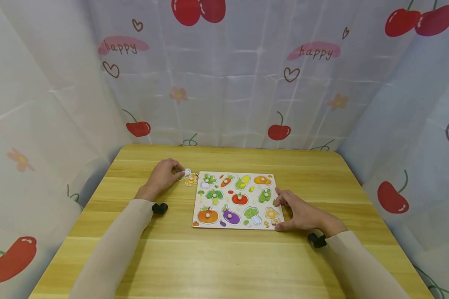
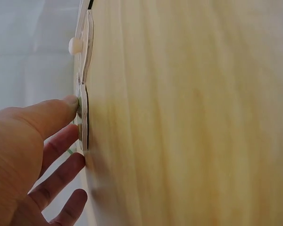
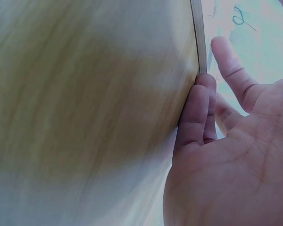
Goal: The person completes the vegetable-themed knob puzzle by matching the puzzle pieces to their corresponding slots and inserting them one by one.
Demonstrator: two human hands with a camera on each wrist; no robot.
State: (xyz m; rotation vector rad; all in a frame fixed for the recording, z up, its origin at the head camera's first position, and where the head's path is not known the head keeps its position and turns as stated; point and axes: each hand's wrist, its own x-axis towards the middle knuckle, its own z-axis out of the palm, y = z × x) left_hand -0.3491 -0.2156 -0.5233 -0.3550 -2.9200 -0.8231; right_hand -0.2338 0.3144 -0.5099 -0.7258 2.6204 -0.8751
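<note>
In the head view my left hand is at the table's back left, thumb and forefinger at a green and white leafy-vegetable puzzle piece. The left wrist view shows this piece lying flat, pinched near its middle by thumb and forefinger; its knob is hidden. Against it lies a yellow mushroom piece with a pale knob. A wooden vegetable puzzle board is flat on the table. My right hand rests along its right edge, thumb at the near corner, fingertips touching the board's side.
On the board sit several knobbed pieces, among them a pumpkin, an eggplant and a tomato. The leafy vegetable and mushroom places at the near right show no knobs. Cherry-patterned curtains surround the wooden table.
</note>
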